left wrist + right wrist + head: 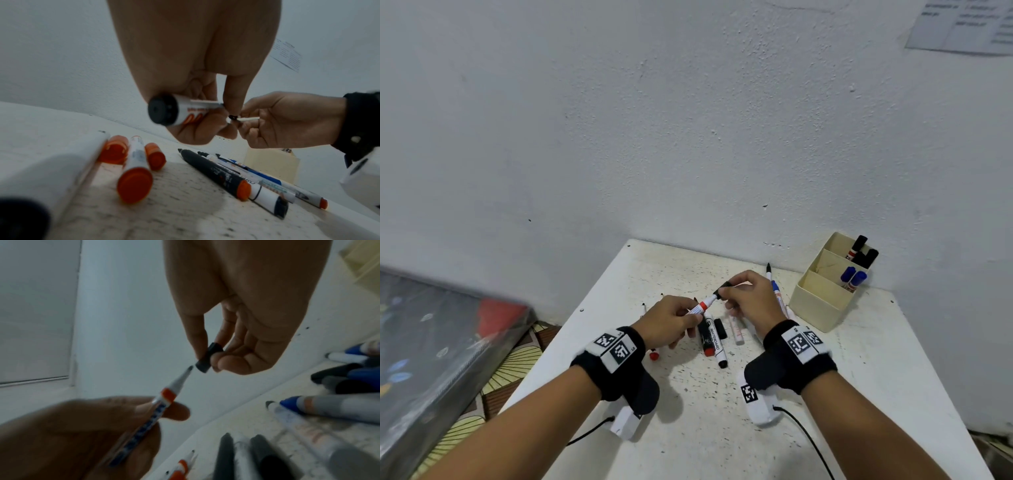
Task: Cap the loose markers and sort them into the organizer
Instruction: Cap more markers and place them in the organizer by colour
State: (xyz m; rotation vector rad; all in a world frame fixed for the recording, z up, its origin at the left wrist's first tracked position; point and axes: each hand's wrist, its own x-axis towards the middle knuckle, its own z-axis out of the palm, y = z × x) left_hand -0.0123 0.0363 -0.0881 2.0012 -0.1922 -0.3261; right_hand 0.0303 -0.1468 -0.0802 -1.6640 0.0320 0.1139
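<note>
Head view: a black cap (723, 287) is being pinched by the right hand (751, 301) toward the marker (702, 305) being gripped by the left hand (669, 320), while four markers are already standing in the organizer (822, 301) at two o'clock and several are lying loose on the table (859, 377).

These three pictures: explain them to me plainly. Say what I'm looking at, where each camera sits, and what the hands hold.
No machine here: a person's bare hands, with a camera strapped on each wrist and one on the head. The wide picture is the head view; the other two look along each hand. The left hand grips a marker with a red band, its tip bare. The right hand pinches a black cap just off that tip. More loose markers and caps lie on the white table. The beige organizer already holds black and blue markers.
</note>
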